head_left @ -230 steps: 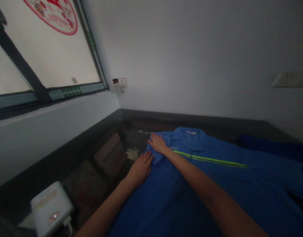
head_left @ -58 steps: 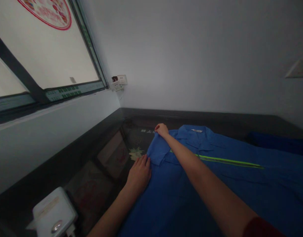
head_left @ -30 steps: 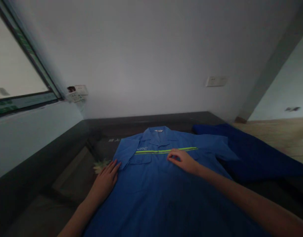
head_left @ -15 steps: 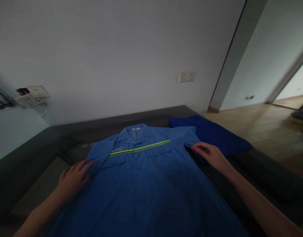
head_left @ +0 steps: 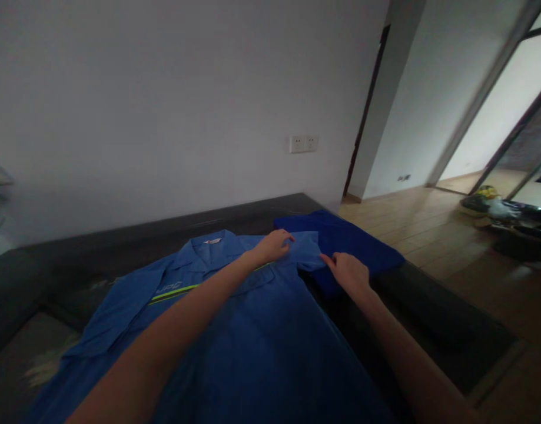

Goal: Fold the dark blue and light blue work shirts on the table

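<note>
A blue short-sleeved work shirt lies front up, its collar away from me, with a yellow-green stripe across the chest and white letters on one side. My left hand reaches across the chest and rests by the shoulder of the right-hand sleeve, fingers loosely bent and a little apart. At that sleeve's hem, my right hand pinches the cloth edge between thumb and fingers. The other sleeve lies spread at the left. My left forearm hides part of the stripe and the front.
A darker blue folded cloth lies beyond the sleeve on the dark surface. A white wall with a socket plate rises behind. At the right are a wooden floor and a heap of bags.
My left hand has moved from the left sleeve across the shirt to the right shoulder. My right hand now pinches the sleeve hem. The view has turned right.
</note>
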Demonstrator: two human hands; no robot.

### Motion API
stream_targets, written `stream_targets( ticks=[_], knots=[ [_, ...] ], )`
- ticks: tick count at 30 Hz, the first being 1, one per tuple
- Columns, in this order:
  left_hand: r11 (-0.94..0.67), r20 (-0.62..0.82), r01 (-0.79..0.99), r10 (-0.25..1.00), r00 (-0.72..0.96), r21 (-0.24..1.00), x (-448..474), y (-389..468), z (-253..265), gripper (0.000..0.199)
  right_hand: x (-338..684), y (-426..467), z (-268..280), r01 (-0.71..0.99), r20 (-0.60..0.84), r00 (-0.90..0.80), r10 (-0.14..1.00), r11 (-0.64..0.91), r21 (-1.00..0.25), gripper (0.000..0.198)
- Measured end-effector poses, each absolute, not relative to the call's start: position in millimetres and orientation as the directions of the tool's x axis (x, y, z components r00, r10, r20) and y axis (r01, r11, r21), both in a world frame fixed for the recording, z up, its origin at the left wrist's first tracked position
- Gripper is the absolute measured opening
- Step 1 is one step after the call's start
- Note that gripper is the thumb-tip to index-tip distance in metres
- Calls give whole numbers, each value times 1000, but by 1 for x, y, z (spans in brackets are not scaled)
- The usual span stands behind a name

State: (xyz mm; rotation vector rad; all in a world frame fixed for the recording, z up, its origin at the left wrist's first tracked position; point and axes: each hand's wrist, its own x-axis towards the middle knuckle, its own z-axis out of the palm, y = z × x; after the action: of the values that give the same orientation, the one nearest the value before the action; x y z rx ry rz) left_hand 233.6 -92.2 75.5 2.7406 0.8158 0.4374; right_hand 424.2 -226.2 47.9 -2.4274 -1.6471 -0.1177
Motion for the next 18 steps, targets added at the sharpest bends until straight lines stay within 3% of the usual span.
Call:
stream_targets(
  ticks=[7,11,18],
  knots=[
    [-677,175,603,714,678,422,344,-63,39,39,423,-220,34,947,154,317,936,-301,-115,56],
    [-564,100,681,799,593,467,357,-56,27,36,420,-219,29,957,129,279,952,-264,-121,47],
    [-398,36,668,873,486,628,353,-41,25,53,420,-217,26,948,108,262,959,-235,-216,26]
  ],
)
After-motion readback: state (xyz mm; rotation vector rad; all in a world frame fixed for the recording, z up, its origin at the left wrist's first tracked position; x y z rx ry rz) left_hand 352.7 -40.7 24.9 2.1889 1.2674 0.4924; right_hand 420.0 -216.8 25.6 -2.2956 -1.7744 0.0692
